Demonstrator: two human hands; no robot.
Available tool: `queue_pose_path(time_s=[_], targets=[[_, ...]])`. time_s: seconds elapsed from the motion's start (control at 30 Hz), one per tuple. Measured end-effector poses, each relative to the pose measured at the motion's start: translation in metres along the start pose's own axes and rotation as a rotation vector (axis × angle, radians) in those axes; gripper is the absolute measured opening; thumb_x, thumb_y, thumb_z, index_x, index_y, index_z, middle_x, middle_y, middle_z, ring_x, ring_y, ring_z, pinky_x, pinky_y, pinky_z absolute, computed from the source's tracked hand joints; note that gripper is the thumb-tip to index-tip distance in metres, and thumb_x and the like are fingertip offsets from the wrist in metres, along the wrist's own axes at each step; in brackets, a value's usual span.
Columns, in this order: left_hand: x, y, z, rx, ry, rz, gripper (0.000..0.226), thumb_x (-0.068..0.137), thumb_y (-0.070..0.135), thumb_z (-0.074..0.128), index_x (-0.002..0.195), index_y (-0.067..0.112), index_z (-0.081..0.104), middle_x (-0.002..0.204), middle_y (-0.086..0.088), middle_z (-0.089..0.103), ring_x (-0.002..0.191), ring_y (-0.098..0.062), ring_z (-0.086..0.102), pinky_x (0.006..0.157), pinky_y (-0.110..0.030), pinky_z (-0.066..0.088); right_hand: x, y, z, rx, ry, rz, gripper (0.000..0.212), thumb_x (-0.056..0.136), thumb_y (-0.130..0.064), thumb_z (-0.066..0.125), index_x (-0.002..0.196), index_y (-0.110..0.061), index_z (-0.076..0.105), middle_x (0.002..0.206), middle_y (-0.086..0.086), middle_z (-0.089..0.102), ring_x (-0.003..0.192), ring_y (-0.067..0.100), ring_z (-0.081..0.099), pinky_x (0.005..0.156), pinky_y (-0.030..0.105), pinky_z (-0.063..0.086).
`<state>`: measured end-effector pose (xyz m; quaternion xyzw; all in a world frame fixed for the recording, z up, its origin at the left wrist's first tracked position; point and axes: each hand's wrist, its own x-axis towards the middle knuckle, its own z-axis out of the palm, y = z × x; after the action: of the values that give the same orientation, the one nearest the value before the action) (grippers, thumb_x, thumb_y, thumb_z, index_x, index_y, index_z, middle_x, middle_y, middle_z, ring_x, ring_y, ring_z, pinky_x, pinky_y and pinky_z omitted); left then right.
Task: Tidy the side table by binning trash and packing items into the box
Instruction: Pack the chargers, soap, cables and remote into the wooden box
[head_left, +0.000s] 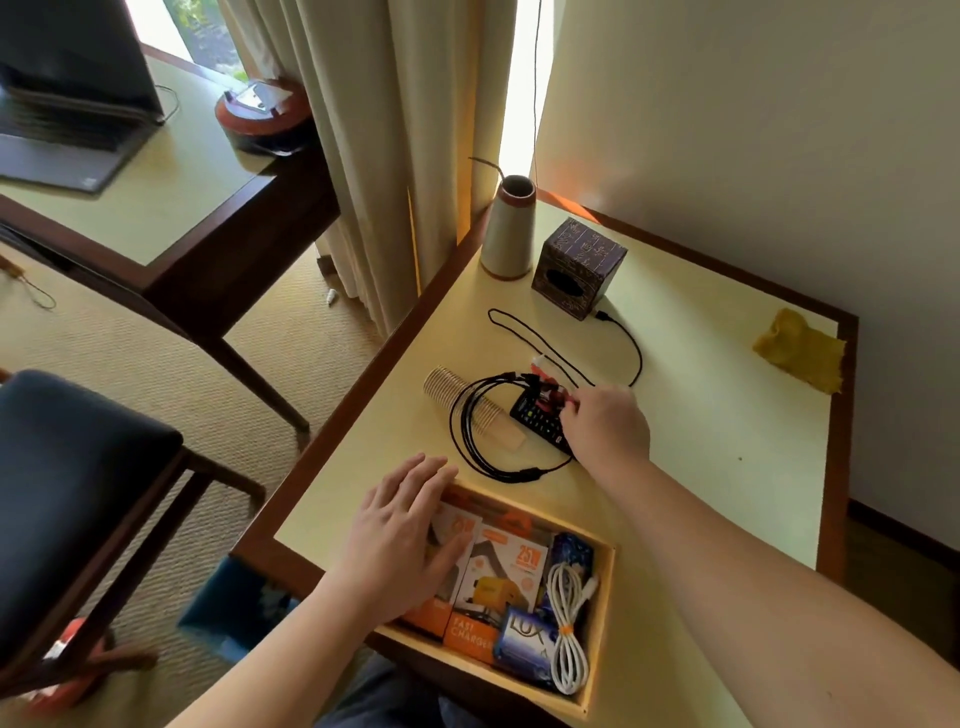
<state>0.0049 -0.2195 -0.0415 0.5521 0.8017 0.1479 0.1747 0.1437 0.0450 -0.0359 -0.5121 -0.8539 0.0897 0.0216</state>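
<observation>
Now red wrapper (550, 391) at right hand (605, 426) grip

Both forearms are bare from the wrists back to the lower edge of the frame, with no sleeves, watch or rings on the left hand (402, 525) or the right hand (605, 428). At bottom centre shows dark blue-grey cloth (trousers, it seems).
</observation>
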Motion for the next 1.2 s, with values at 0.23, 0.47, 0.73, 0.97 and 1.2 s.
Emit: queue_pose_path(time_s=[0.23, 0.47, 0.73, 0.97, 1.2], targets=[[0.002, -0.001, 0.001, 0.005, -0.033, -0.016, 0.076, 0.094, 0.077, 0.031, 0.161, 0.042, 0.022, 0.168, 0.019, 0.020, 0.158, -0.009, 0.000, 0.126, -0.039, 0.010, -0.016, -0.009, -0.075, 0.491, 0.091, 0.169, 0.021, 0.103, -0.033, 0.059, 0.116, -0.019, 0.067, 0.096, -0.004, 0.064, 0.081, 0.011, 0.060, 0.060, 0.019, 0.052], [0.005, -0.005, 0.001, -0.037, -0.012, 0.018, 0.075, 0.098, 0.077, 0.029, 0.160, 0.036, 0.030, 0.166, 0.019, 0.027, 0.155, -0.005, 0.010, 0.123, -0.033, 0.013, -0.052, -0.004, -0.176, 0.689, 0.240, 0.189, 0.020, 0.101, -0.043, 0.063, 0.110, -0.025, 0.066, 0.095, -0.005, 0.066, 0.088, 0.010, 0.063, 0.058, 0.014, 0.047], [0.035, 0.047, -0.077, -0.201, -0.032, 0.006, 0.088, 0.086, 0.084, 0.036, 0.161, 0.042, 0.018, 0.164, 0.017, 0.028, 0.150, -0.010, 0.015, 0.123, -0.040, 0.026, -0.104, -0.013, -0.278, 0.993, 0.297, 0.189, 0.021, 0.096, -0.046, 0.069, 0.104, -0.027, 0.073, 0.093, 0.001, 0.073, 0.087, 0.017, 0.068, 0.063, 0.025, 0.055], [0.094, 0.150, -0.227, -0.963, -0.225, 0.319, 0.080, 0.090, 0.036, 0.075, 0.155, 0.051, 0.030, 0.154, 0.013, 0.052, 0.143, -0.015, 0.046, 0.119, -0.052, 0.036, -0.137, -0.041, -0.318, 1.402, 0.326, 0.244, 0.016, 0.096, -0.025, 0.072, 0.107, -0.014, 0.072, 0.098, 0.013, 0.073, 0.079, 0.016, 0.068, 0.056, 0.028, 0.050], [0.089, 0.166, -0.287, -0.945, -0.232, 0.336, 0.021, 0.103, 0.036, 0.059, 0.095, 0.032, 0.078, 0.070, -0.001, 0.052, 0.065, -0.015, 0.051, 0.068, -0.025, 0.056, -0.160, -0.046, -0.324, 1.370, 0.494, 0.312, 0.013, 0.098, -0.025, 0.069, 0.105, -0.015, 0.073, 0.103, 0.016, 0.074, 0.091, 0.025, 0.069, 0.062, 0.031, 0.055]])
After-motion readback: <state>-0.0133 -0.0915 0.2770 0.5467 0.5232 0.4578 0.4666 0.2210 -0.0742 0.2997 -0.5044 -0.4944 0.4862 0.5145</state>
